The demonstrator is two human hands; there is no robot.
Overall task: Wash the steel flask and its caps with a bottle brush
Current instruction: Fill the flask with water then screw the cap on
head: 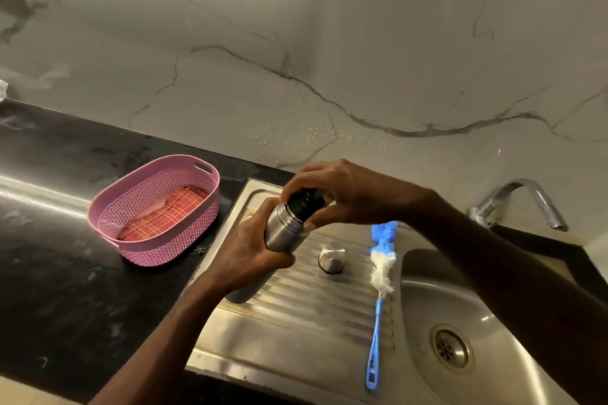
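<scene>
Marble-veined wall tiles rise behind a black countertop [59, 273] with a steel sink unit set into it, and I work above the ribbed draining board [316, 312]. My right hand [342, 194] is curled down over the top of the steel flask [283, 223], fingertips closed around its black inner cap [301, 202], thumb pressed against the neck just below. My left hand [253, 250] wraps tightly round the flask's body from beneath, holding it tilted with the mouth pointing up and away from me; its lower end is hidden behind my wrist, so I cannot tell whether it touches the board. Just beside the flask, on the ribs, the steel outer cap [331, 256] stands apart from my hands, apparently mouth down, though the dim light makes that hard to judge. Next to it lies the bottle brush [381, 276], its blue and white bristle head toward the wall and its blue handle running back toward me along the edge of the basin [427, 299]. A drain [451, 349] sits in the basin bottom, and a chrome tap [523, 200] arches at the far right. On the counter to my left sits a pink basket [108, 210] holding a red checked cloth [161, 214].
</scene>
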